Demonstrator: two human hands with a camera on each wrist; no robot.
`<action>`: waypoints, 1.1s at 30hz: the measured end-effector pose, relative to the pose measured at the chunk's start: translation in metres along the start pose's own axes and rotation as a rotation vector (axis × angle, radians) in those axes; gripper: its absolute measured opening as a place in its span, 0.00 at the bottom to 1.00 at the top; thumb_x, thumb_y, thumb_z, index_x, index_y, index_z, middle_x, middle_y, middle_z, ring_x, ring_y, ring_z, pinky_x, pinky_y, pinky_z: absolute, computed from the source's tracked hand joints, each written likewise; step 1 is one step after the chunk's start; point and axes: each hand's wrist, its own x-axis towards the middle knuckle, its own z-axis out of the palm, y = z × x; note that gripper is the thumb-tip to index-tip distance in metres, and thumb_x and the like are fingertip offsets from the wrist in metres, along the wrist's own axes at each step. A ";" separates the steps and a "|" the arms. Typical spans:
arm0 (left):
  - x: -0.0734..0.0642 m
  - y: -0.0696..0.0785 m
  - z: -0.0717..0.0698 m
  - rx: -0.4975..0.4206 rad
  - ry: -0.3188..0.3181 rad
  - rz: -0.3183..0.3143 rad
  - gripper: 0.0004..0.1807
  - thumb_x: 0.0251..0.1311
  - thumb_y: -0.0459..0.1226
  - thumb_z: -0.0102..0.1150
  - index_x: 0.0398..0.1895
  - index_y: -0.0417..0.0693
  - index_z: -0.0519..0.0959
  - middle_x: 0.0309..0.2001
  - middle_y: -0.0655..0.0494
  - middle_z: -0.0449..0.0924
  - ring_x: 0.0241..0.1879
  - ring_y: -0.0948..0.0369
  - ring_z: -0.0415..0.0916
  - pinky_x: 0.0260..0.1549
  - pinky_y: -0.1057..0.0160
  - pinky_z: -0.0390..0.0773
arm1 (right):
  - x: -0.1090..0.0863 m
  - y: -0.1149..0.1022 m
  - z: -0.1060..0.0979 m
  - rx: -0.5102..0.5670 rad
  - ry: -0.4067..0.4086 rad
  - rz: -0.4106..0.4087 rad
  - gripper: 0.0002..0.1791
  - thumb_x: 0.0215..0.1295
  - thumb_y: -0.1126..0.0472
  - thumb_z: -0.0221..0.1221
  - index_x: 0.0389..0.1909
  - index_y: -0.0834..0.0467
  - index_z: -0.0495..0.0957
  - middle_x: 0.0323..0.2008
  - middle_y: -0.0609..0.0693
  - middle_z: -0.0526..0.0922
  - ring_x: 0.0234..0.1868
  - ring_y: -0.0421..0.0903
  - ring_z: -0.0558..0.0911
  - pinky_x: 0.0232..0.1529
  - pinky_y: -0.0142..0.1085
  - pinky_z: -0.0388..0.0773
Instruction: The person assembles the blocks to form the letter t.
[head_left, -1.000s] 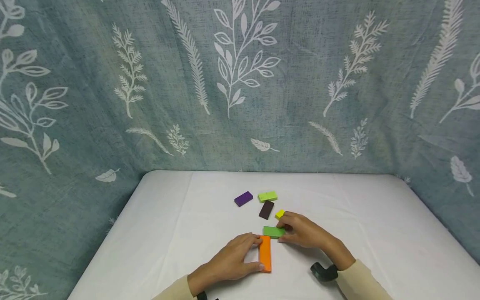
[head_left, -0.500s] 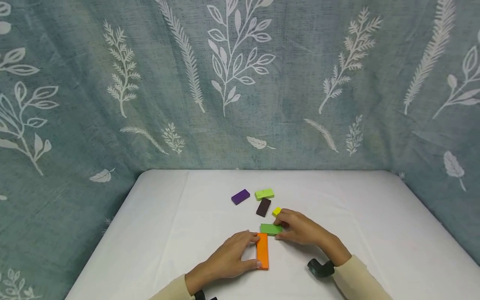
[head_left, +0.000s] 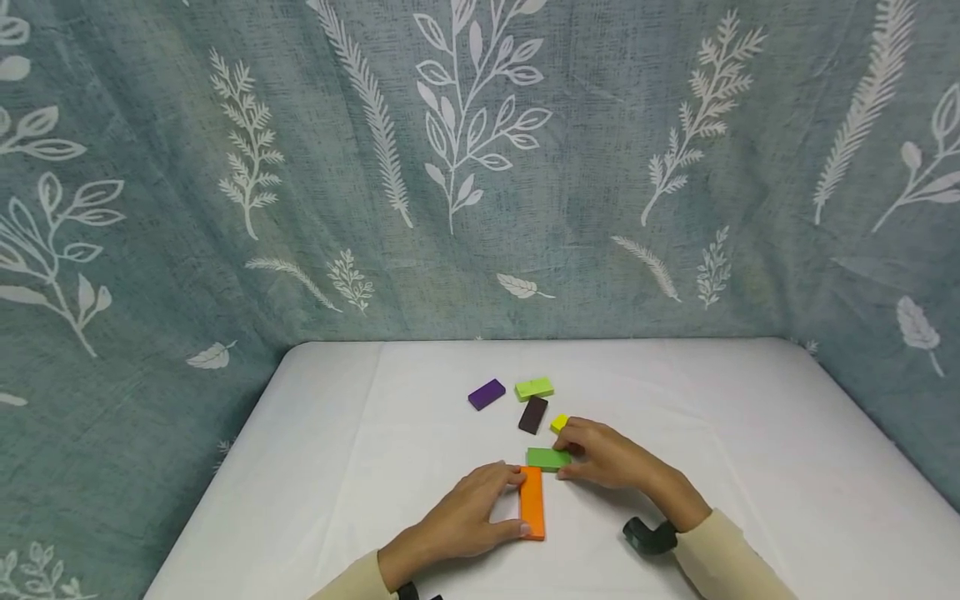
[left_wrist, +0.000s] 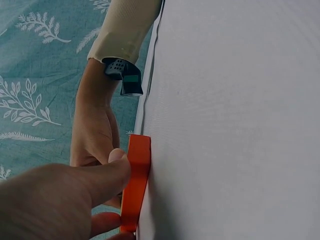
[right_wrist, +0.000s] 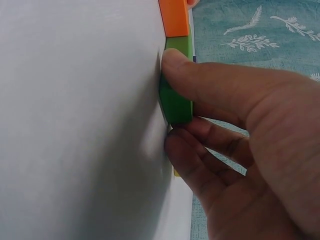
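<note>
An orange rectangular block (head_left: 532,505) lies lengthwise on the white table, pointing away from me. My left hand (head_left: 471,515) grips it, thumb at its near end and fingertips at its far end. Across that far end lies a green block (head_left: 546,459), its left part meeting the orange one. My right hand (head_left: 607,457) pinches the green block's right end between thumb and fingers. In the right wrist view the thumb lies on the side of the green block (right_wrist: 177,102), and the orange block (right_wrist: 175,17) adjoins it. A yellow block (head_left: 558,423) is partly hidden behind the right fingers.
Beyond the hands on the white table (head_left: 360,467) lie a dark brown block (head_left: 533,415), a lime green block (head_left: 534,388) and a purple block (head_left: 487,394). A patterned teal curtain (head_left: 585,250) hangs behind the table's far edge.
The whole view shifts slightly with the head. Both hands and the blocks keep the same places relative to one another.
</note>
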 end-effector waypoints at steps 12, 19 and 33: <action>-0.001 -0.002 0.003 0.022 0.019 0.014 0.34 0.64 0.58 0.60 0.68 0.54 0.70 0.67 0.61 0.71 0.73 0.57 0.62 0.71 0.49 0.61 | 0.000 0.000 0.000 0.001 0.001 0.007 0.13 0.57 0.54 0.72 0.41 0.53 0.83 0.37 0.41 0.77 0.37 0.37 0.72 0.42 0.31 0.74; -0.001 -0.002 0.002 0.027 0.021 0.028 0.33 0.64 0.60 0.58 0.67 0.56 0.70 0.72 0.61 0.66 0.73 0.57 0.61 0.71 0.48 0.61 | 0.000 -0.002 0.000 -0.003 0.019 -0.008 0.13 0.57 0.55 0.72 0.40 0.53 0.83 0.36 0.42 0.76 0.37 0.38 0.73 0.41 0.31 0.74; -0.002 0.011 -0.006 0.187 -0.050 0.089 0.33 0.70 0.55 0.53 0.73 0.53 0.66 0.77 0.60 0.59 0.74 0.59 0.60 0.70 0.50 0.63 | 0.000 -0.002 0.000 0.000 0.009 -0.018 0.13 0.57 0.55 0.72 0.41 0.54 0.83 0.37 0.42 0.77 0.38 0.38 0.74 0.43 0.32 0.76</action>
